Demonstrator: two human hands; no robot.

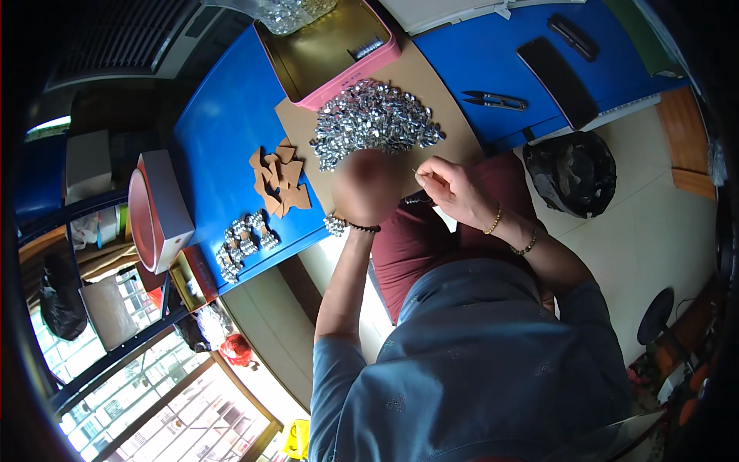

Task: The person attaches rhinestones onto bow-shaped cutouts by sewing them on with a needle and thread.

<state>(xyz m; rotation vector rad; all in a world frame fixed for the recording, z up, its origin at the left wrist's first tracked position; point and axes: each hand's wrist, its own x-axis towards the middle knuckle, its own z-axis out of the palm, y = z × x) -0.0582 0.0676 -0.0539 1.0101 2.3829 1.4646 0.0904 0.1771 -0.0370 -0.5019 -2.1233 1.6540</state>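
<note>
The right hand (456, 189) pinches a thin needle-like thing (416, 171), fingertips together. The left hand (368, 189) — blurred, so I cannot tell its grip — is beside the silver pieces (377, 119) heaped on the brown board (454, 115).

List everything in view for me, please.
Table: one, blue, ahead
Board: one, brown, on table
Beads: many, silver, on board
Tin: one, pink, beyond beads
Bag: one, clear, tin's far end
Card pieces: several, brown, left of beads
Bead bundles: several, silver, table's left
Thread snips: one, dark, right of board
Smartphone: one, black, right of snips
Slim object: one, black, beyond smartphone
Bin bag: one, black, floor right
Edge clutter: unclear
Left hand: one, blurred, before beads
Right hand: one, bare, over lap, pinching something thin
</note>
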